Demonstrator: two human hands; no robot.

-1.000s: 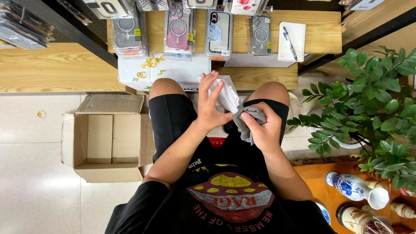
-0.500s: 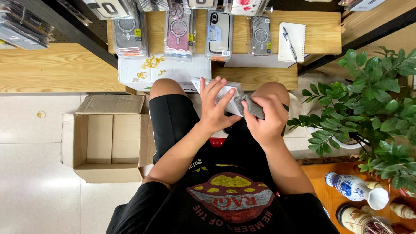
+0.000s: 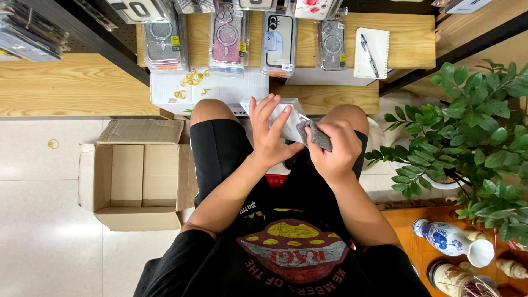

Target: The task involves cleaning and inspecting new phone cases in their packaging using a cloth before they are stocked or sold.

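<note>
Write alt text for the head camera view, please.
Seen from above, a seated person's left hand and right hand slide a grey phone case into a clear packet over their lap. An open cardboard box sits on the floor to their left, a potted plant to their right.

Cardboard box [image 3: 137,181] on tiled floor [image 3: 38,220]

Black shorts [image 3: 220,159]; black printed tee [image 3: 291,258]; arms bare.

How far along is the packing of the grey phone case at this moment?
Done: several packaged phone cases lie on the wooden shelf. In hand: the left hand holds a clear plastic sleeve while the right hand feeds in the grey glittery phone case. Left: it is only partly inserted.
</note>
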